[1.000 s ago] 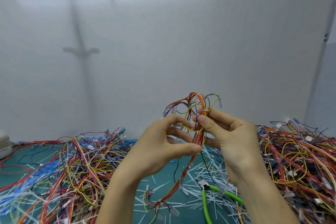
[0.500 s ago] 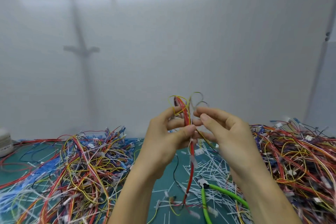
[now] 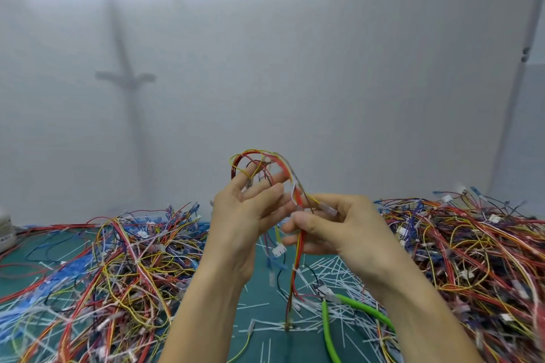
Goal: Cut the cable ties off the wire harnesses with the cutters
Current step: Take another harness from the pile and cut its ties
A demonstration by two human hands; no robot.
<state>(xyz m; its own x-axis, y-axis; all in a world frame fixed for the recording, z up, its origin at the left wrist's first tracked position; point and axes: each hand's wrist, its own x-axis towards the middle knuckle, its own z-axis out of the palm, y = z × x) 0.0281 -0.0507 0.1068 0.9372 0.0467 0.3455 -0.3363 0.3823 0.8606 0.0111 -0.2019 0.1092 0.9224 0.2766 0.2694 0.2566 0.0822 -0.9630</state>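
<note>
Wire harness point(image 3: 296, 270) held upright above teal mat point(image 3: 265, 286), loop topmost, tails hanging straight down; pinched mid-length in curled right hand point(image 3: 339, 230), loop draped over straightened fingers of left hand point(image 3: 239, 224). Cutters point(image 3: 325, 315) flat on mat, near right, green handles pointing near.

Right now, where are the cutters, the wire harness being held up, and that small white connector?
cutters point(image 3: 325, 318), head view, on one green handle.
wire harness point(image 3: 294, 274), head view, on its hanging red and yellow strands.
white connector point(image 3: 278, 250), head view, on its plastic body.
</note>
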